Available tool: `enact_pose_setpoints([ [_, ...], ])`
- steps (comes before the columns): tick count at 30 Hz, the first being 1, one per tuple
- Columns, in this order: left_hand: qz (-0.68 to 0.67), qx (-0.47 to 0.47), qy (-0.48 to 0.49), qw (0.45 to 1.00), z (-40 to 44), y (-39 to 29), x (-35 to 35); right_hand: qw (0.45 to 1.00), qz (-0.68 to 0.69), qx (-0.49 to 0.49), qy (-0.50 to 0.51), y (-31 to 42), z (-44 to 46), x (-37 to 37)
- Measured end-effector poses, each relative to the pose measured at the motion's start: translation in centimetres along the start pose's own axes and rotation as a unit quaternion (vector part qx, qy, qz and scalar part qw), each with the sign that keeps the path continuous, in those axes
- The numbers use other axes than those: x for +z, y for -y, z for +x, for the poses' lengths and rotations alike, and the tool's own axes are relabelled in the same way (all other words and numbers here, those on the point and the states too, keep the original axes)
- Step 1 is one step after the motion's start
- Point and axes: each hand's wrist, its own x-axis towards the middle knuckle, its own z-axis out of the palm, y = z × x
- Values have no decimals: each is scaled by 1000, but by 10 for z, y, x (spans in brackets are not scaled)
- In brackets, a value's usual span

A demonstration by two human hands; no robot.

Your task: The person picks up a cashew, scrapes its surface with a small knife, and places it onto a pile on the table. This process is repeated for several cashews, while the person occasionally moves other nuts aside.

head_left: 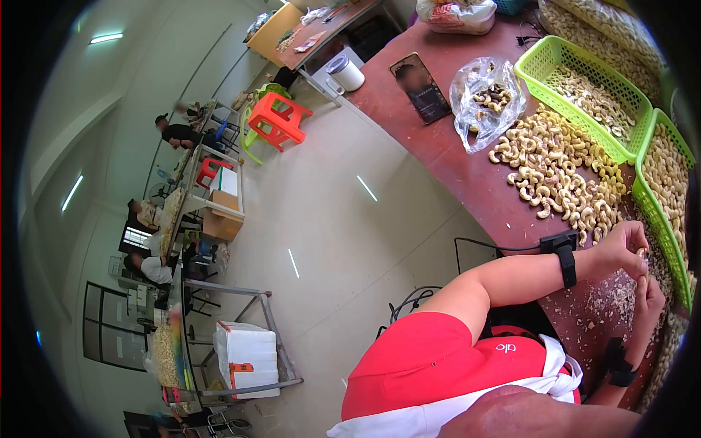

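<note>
Just beside the green basket [642,191], left hand [619,247] and right hand [648,301] have fingertips nearly closed on a cashew [642,255], probably light, stiff and snappable, so I'd pinch its sides gently.

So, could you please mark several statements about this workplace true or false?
1. The left hand and right hand are far apart. False: they are close together at the fingertips.
2. Loose cashews are heaped on the red tabletop. True.
3. The clear plastic bag is empty. False: it holds dark pieces.
4. The smartphone lies beside that bag. True.
5. Only one wrist wears a black band. False: there is an upper band and a lower band, one per wrist.
</note>
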Motion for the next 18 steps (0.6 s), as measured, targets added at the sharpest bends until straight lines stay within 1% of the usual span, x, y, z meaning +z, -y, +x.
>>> enact_pose_setpoints([
  [9, 3, 0, 0, 1000, 0, 0, 0, 1000, -16, -1, 4, -6, 1, -1],
  [18, 4, -2, 1, 1000, -1, -1, 1, 1000, 2, -10, -1, -3, 0, 1],
])
